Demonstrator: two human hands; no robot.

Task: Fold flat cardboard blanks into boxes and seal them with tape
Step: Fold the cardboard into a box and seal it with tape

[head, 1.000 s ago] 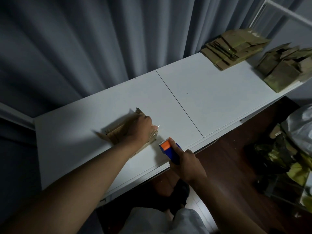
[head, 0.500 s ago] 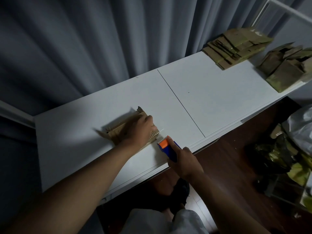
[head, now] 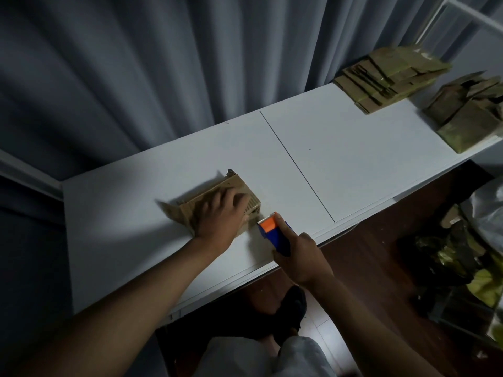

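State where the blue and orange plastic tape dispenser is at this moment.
In the head view, the blue and orange tape dispenser is gripped in the right hand near the white table's front edge, just right of the brown cardboard box.

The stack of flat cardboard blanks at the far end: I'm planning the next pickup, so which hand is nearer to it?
Right. The right hand grips the tape dispenser, nearer the stack of flat blanks; the left hand presses the box, farther off.

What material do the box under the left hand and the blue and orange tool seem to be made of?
Box: brown corrugated cardboard, matte; fluting shows at its open edge. Tape dispenser: apparently hard plastic, smooth blue body with an orange head; its toothed cutter could be metal, but this is unclear.
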